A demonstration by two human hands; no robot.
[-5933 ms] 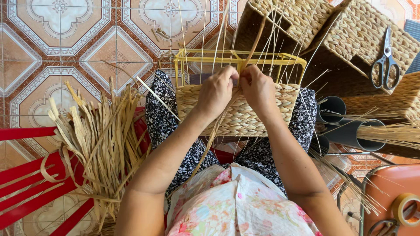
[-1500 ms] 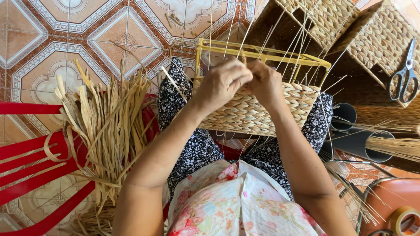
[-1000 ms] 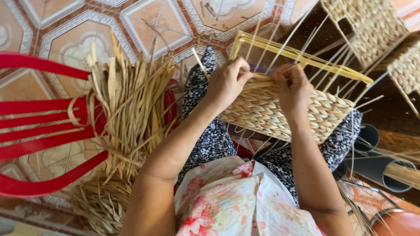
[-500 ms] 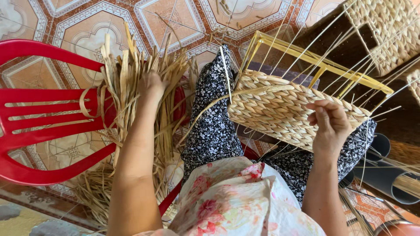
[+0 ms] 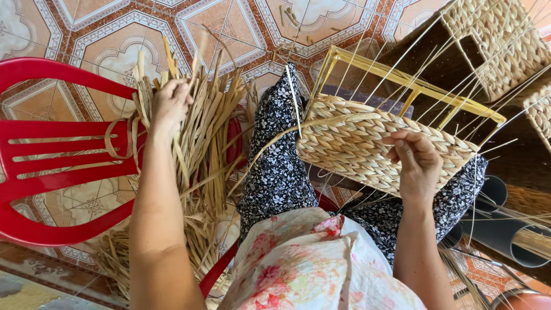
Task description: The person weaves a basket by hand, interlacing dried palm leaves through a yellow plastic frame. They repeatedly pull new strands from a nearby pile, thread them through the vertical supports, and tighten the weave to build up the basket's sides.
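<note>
Head view, from the nearest things outward: a floral blouse [image 5: 310, 264] fills the bottom edge, and both bare forearms run up from it. On the lap, across dark flower-print trousers [image 5: 275, 166], rests a half-woven basket [image 5: 356, 143], its plaited straw wall wound round a yellow wire frame [image 5: 402, 80] with thin upright stakes sticking out above. The right hand [image 5: 416, 163] lies on the near right part of that woven wall, fingers curled and pressing against the weave; whether it pinches a strand cannot be told. A loose straw strand [image 5: 275, 140] trails from the basket's top edge down over the left knee. The left hand [image 5: 169, 106] is well apart from the basket, out to the left, closed around stalks in a bundle of dried straw [image 5: 206, 149] that lies over the seat of a red plastic chair [image 5: 51, 149]. Further right, dark plastic tubes [image 5: 505, 229] lie beside the leg. Beyond, patterned floor tiles [image 5: 115, 46] spread out, and finished woven baskets [image 5: 499, 40] stand at the top right.
</note>
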